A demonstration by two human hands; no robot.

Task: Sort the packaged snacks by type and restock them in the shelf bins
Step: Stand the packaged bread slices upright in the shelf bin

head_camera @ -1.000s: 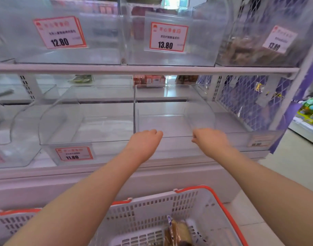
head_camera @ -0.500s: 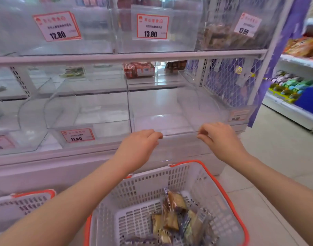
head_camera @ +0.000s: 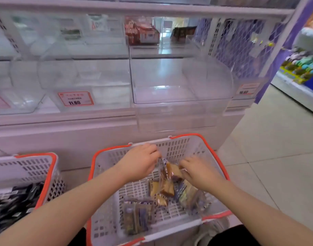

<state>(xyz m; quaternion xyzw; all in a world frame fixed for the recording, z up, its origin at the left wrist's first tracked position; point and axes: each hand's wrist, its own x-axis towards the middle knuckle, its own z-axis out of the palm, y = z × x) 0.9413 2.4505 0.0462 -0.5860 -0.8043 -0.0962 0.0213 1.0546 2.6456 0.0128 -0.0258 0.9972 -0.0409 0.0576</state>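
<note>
Reaching into the basket point(head_camera: 212, 158), both hands work at the far end of the snack pile. Left hand point(head_camera: 139, 163): fingers curled, fingertips brought together at the top edge of an upright clear wrapper; motion blur hides the contact, so the grip appears clamped on the wrapper but this is not certain. Right hand point(head_camera: 199, 173): fingers curled round a tan snack point(head_camera: 172, 170), grip clamped on it from the right side. The two hands sit close together, with the snack between them.

Basket: white perforated plastic with an orange rim, standing on the floor point(head_camera: 276, 157) just in front of the shelf point(head_camera: 63, 137). Snacks point(head_camera: 162, 190) lie loose on its bottom: tan wrapped pieces near the centre, purple-printed packs point(head_camera: 138, 217) at the near left, more wrapped pieces at the right.

Second basket point(head_camera: 28, 167): same type, on the floor to the left, holding dark packs point(head_camera: 12, 203).

Shelf bins: a clear bin point(head_camera: 180, 93) stands directly beyond the basket, above it on the shelf. To its left, another clear bin point(head_camera: 102, 96) carries an orange-bordered price label point(head_camera: 75, 98) reading 11.80. A further label point(head_camera: 247, 88) sits at the right end, its print blurred. Red packs point(head_camera: 141, 31) are visible far behind the bins.
</note>
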